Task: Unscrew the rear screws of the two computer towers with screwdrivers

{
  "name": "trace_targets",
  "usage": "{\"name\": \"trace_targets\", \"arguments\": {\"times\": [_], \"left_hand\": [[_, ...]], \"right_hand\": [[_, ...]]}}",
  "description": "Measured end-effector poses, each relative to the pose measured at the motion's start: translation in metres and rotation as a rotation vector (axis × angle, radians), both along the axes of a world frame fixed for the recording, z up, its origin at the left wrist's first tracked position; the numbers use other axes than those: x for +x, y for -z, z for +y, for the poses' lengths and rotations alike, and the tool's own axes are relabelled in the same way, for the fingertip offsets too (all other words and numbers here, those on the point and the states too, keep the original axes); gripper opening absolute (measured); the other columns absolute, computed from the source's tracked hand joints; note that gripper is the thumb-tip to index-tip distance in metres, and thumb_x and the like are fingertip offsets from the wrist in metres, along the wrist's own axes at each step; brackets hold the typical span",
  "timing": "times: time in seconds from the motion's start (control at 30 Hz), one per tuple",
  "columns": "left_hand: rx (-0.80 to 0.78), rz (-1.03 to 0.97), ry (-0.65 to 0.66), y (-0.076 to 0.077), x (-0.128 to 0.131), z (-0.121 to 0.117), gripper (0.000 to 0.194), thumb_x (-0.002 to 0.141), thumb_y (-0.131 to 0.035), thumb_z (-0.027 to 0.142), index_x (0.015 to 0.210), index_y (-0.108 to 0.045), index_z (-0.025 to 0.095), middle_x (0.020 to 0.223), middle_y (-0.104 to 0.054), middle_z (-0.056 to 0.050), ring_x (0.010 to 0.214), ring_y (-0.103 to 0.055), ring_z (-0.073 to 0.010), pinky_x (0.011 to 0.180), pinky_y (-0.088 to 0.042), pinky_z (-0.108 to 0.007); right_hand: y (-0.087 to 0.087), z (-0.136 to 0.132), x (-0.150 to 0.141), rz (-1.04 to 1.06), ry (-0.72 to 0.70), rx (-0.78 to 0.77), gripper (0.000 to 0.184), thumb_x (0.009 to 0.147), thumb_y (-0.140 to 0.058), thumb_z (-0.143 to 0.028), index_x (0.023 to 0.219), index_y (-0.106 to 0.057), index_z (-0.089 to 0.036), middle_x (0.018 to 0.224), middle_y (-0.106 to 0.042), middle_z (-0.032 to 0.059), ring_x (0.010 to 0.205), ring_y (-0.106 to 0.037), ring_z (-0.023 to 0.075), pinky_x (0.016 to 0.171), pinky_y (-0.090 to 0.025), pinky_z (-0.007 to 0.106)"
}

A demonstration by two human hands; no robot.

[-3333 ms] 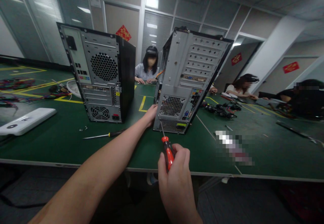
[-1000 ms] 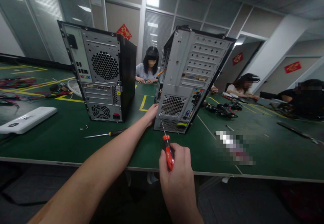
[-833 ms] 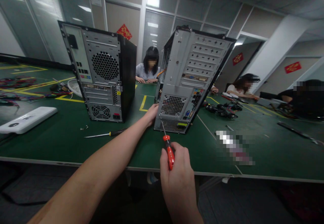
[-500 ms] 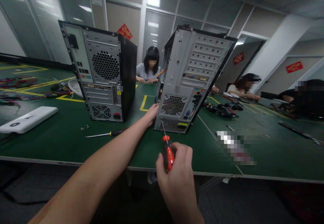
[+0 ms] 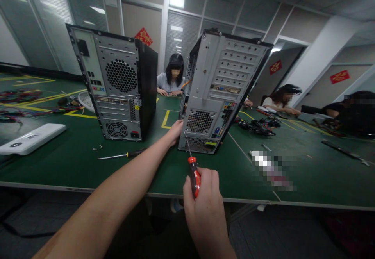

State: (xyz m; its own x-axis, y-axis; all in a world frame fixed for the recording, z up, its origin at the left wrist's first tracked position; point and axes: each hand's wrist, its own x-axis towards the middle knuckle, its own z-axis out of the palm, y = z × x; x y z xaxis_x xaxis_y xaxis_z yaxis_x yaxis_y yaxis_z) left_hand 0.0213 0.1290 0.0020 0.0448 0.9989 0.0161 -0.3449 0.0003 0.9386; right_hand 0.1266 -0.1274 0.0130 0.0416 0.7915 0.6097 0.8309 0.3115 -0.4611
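Red-and-black screwdriver (image 5: 193, 173) in the thumb-and-finger pinch of the right hand (image 5: 205, 204), tip at the grey computer case (image 5: 202, 85).

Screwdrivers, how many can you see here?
2: red screwdriver in the right hand; yellow-collared screwdriver on the table, apparently partly behind the left forearm. Others may be hidden.

Left hand (image 5: 176, 131): fingers partly obscured by the right computer case (image 5: 202, 91). Red-and-black screwdriver (image 5: 193, 170): handle partly covered by the right hand (image 5: 206, 202); tip contact too small to verify. Yellow-collared screwdriver (image 5: 127, 155): handle end hidden by the left forearm (image 5: 123, 188). White device (image 5: 33, 138): cut off at left edge. Metal pieces (image 5: 100, 147): too small to identify
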Motion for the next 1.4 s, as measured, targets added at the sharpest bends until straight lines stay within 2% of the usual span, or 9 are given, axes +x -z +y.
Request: {"name": "trace_targets", "arguments": {"times": [0.2,0.37,0.53,0.7,0.8,1.03,1.4], "left_hand": [[0.001,-0.001,0.001,0.0012,-0.0001,0.0021,0.039,0.082,-0.074,0.04,0.113,-0.064,0.019,0.092,-0.074,-0.006,0.088,-0.071,-0.0216,0.082,-0.055,-0.035],[0.018,-0.015,-0.002,0.0027,0.0013,0.0025,0.038,0.08,-0.076,0.041,0.11,-0.065,0.02,0.089,-0.074,-0.004,0.087,-0.071,-0.0201,0.08,-0.055,-0.032],[-0.01,-0.003,-0.005,-0.0022,0.0006,-0.0023,0.038,0.082,-0.075,0.039,0.113,-0.064,0.019,0.09,-0.075,-0.006,0.087,-0.071,-0.0206,0.079,-0.055,-0.033],[-0.021,-0.011,0.025,-0.007,-0.0003,-0.0069,0.04,0.083,-0.074,0.038,0.117,-0.063,0.019,0.093,-0.075,-0.007,0.088,-0.071,-0.0209,0.079,-0.055,-0.033],[-0.013,-0.011,0.027,-0.0064,0.0004,-0.0063,0.042,0.084,-0.074,0.041,0.118,-0.062,0.019,0.093,-0.075,-0.006,0.086,-0.071,-0.0204,0.079,-0.055,-0.033],[-0.023,0.015,0.014,-0.0046,-0.0008,-0.0033,0.043,0.083,-0.074,0.041,0.119,-0.063,0.02,0.093,-0.075,-0.006,0.088,-0.071,-0.0209,0.08,-0.055,-0.033],[0.001,-0.01,-0.001,-0.0027,0.001,-0.0038,0.034,0.084,-0.073,0.037,0.111,-0.063,0.019,0.09,-0.074,-0.005,0.087,-0.07,-0.0208,0.084,-0.054,-0.035]], "right_hand": [[0.001,0.0012,0.0015,-0.031,0.018,0.002,0.015,0.103,-0.043,-0.03,0.104,-0.055,-0.02,0.091,-0.06,0.0058,0.067,-0.063,0.0187,0.055,-0.045,0.029],[0.0022,0.0031,0.0043,-0.023,0.0,0.002,0.02,0.106,-0.041,-0.034,0.11,-0.055,-0.021,0.094,-0.067,0.0073,0.076,-0.069,0.0229,0.061,-0.05,0.032],[0.0041,0.0047,0.0043,0.006,0.005,-0.02,0.022,0.105,-0.046,-0.038,0.114,-0.057,-0.021,0.101,-0.062,0.0081,0.076,-0.068,0.022,0.062,-0.053,0.034],[0.0047,0.0039,0.0026,0.034,0.007,0.015,0.014,0.096,-0.056,-0.028,0.109,-0.057,-0.021,0.112,-0.051,0.01,0.081,-0.067,0.0211,0.064,-0.057,0.035],[0.0041,0.0018,0.0022,0.044,-0.008,0.011,0.019,0.091,-0.055,-0.018,0.11,-0.056,-0.02,0.113,-0.048,0.0103,0.084,-0.066,0.0211,0.067,-0.059,0.036],[0.0027,0.0014,0.0029,0.035,-0.004,0.057,0.022,0.097,-0.05,-0.02,0.118,-0.056,-0.018,0.113,-0.052,0.0117,0.092,-0.066,0.023,0.072,-0.059,0.036],[0.0015,0.0022,0.0018,0.011,0.011,0.049,0.025,0.104,-0.045,-0.031,0.122,-0.056,-0.018,0.106,-0.059,0.0102,0.078,-0.068,0.0203,0.06,-0.054,0.031]]}}
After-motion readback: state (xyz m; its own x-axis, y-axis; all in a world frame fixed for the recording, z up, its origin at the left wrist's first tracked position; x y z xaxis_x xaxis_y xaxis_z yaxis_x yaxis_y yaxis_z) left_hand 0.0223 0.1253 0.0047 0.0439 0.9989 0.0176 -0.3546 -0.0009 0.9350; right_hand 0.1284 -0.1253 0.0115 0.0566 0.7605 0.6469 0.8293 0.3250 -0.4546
